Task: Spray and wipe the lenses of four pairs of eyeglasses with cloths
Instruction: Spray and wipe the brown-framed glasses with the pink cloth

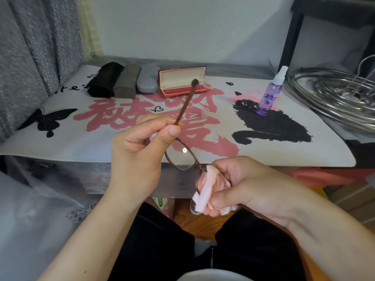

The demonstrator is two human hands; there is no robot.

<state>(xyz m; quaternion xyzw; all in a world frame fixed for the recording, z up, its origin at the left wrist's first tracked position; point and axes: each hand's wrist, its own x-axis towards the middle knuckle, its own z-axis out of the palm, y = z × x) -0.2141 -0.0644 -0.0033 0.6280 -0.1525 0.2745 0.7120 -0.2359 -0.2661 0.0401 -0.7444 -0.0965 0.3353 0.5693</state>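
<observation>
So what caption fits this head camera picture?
Left hand holds brown glasses; right hand wipes with pink cloth.

Brown plastic-framed rectangular eyeglasses [183, 157] are hanging tilted in the air before the tabletop edge, one temple pointing up. Crumpled pink cloth [209, 191] is wrapping the lower lens. Purple translucent spray bottle [271, 94] is standing upright on the tabletop, far right.

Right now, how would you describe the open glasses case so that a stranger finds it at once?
Look at the printed desk mat and follow its far edge. Four cases lie there in a row; the red case is the rightmost. Only it stands open, lid up with a pale lining, beside the closed silver case.
</observation>
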